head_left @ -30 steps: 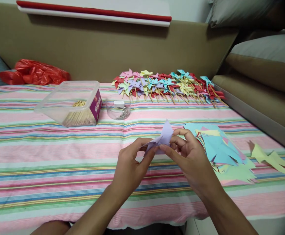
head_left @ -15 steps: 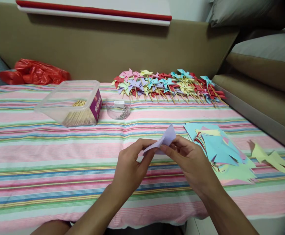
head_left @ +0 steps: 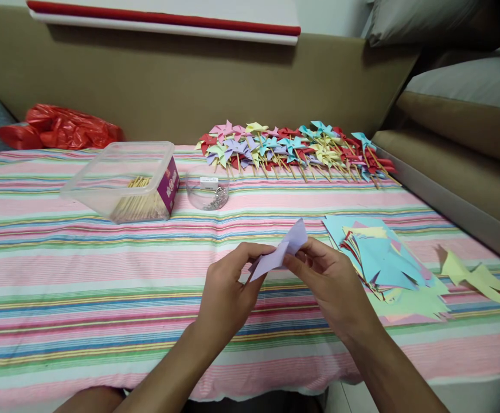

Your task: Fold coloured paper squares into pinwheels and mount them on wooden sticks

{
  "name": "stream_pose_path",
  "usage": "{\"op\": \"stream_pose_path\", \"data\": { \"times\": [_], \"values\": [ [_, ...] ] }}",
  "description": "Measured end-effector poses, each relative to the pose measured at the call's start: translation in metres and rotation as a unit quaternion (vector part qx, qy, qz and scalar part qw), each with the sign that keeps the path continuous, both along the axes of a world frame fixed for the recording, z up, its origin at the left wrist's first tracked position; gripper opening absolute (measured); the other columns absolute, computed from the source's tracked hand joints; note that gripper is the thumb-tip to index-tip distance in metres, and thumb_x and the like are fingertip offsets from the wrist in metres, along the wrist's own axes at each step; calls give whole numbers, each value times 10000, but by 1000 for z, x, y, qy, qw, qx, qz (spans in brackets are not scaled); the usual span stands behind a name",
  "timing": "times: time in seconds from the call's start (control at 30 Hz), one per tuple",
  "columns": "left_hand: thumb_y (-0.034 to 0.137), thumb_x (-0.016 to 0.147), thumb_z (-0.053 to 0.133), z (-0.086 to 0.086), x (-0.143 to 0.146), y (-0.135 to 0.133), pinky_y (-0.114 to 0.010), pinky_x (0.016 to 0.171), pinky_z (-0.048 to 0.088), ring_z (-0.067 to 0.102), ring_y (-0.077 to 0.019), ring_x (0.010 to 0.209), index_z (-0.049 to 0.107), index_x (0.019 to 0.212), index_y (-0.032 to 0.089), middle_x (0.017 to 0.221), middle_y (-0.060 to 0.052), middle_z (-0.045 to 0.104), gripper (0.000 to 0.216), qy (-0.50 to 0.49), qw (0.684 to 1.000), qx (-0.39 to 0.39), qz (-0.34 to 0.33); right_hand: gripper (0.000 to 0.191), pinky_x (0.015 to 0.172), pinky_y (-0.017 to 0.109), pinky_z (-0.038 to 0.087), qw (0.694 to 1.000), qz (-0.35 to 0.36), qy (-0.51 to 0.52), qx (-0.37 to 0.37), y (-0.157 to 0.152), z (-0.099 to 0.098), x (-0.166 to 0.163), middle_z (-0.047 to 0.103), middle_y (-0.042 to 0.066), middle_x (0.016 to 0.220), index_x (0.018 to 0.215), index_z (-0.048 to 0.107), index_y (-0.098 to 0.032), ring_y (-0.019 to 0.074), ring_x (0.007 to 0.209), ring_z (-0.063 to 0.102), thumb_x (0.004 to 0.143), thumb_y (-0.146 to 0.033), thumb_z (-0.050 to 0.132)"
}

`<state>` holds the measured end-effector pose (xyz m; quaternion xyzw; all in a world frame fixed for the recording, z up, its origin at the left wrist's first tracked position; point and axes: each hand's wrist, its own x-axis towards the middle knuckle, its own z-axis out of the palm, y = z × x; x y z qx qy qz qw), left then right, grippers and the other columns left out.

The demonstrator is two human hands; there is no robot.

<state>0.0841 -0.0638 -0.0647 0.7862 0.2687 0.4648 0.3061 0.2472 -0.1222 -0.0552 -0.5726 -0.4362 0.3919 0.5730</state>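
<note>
Toward the far left edge of the striped tabletop [head_left: 82, 275] sits a clear box [head_left: 121, 179] of sticks. Near the front edge, the left hand [head_left: 226, 292] and right hand [head_left: 331, 287] both pinch a lilac paper [head_left: 281, 251], its long axis slanting up to the right between them. A paper stack [head_left: 383, 261] lies just right.
</note>
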Motion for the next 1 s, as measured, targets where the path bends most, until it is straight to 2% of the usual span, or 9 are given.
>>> {"op": "stream_pose_path", "data": {
  "times": [0.2,0.57,0.8,1.0],
  "values": [
    [15,843,657,1,1,0,-148,658,521,711,-96,822,667,1060,245,925,42,763,316,-4,1000,-5,1,138,740,303,407,1000,6,4,7,0,0,0,585,-13,811,922,737,-260,159,801,501,843,-371,760],
    [19,848,668,4,-1,-2,-136,731,531,720,-83,832,666,1051,245,921,52,767,304,-15,1000,10,-3,143,686,287,371,1000,4,8,12,-1,0,1,497,-31,753,852,705,-252,140,749,441,845,-385,757],
    [37,847,665,3,-1,-1,-183,704,551,730,-119,828,668,1057,248,922,29,772,298,-14,1000,15,-6,159,681,301,369,1000,1,1,11,-2,-1,0,516,-26,756,861,687,-245,150,745,456,855,-393,745],
    [32,835,638,5,0,-1,-225,709,576,735,-143,810,660,1032,242,906,11,771,289,-15,1000,27,-5,78,720,318,409,999,-1,-38,38,-1,-3,0,627,-6,864,932,693,-268,170,818,543,897,-336,710]
  ]
}}
